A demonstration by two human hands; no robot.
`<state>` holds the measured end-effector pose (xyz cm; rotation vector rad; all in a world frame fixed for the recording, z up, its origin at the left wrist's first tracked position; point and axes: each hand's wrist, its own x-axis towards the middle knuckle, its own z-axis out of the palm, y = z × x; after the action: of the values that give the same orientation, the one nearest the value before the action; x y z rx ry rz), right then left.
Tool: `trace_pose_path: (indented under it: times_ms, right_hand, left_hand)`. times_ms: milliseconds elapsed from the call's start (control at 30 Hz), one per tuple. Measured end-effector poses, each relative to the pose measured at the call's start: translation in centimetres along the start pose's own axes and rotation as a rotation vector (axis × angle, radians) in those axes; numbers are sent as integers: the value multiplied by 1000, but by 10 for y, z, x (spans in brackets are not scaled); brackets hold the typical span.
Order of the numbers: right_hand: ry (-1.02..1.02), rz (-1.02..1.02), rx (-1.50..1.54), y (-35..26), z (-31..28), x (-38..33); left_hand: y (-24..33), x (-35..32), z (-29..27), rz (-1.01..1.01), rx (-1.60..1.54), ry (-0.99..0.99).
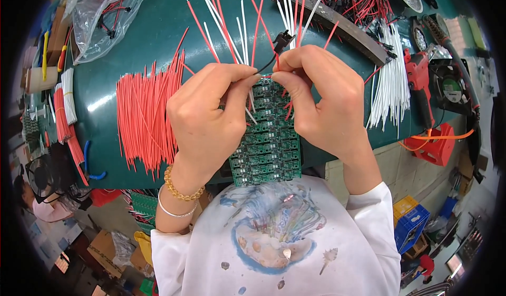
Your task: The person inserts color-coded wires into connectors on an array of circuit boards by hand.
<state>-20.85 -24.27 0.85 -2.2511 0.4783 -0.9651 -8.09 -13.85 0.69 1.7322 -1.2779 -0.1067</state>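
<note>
- Left hand [208,111]: one; fingers curled, thumb and forefinger pinching a thin black wire [268,64] near its lower end.
- Right hand [329,98]: one; fingers curled, thumb and forefinger pinched together at a red lead [278,61] just below the connector.
- Black plug connector [283,41]: one by the hands, at 12 o'clock from the board panel, above the fingertips.
- Green circuit-board panel [268,148]: one, below and between the hands, many small boards in rows.
- Cut red wires [147,117]: one large pile, past counting, between 9 and 10 o'clock from the panel.
- Cut white wires [391,80]: one pile, past counting, at 2 o'clock.
- Dark bar [337,26]: one, at 1 o'clock, lying aslant.
- Red glue gun [418,80]: one, at 2 o'clock, beyond the white pile.
- Bracelets: two, on the left wrist; one amber-beaded [179,188], one silver.
- Obscured: wire tips, hidden by the fingers; contact with the panel cannot be told.
- Cut off: clear plastic bag [103,17], at 10 o'clock, by the upper edge.
</note>
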Motion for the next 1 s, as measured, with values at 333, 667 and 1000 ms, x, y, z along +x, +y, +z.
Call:
trace_pose_path:
  times_ms: [333, 667, 1000]
  right_hand:
    - [8, -3, -5, 2, 1, 1]
    - [20, -10, -2, 3, 2, 0]
    - [24, -12, 2, 6, 3, 0]
  left_hand:
    - [0, -1, 0, -24, -3, -13]
    - [0, 0, 0, -22, -3, -42]
    - [1, 3, 0, -25, 32, -49]
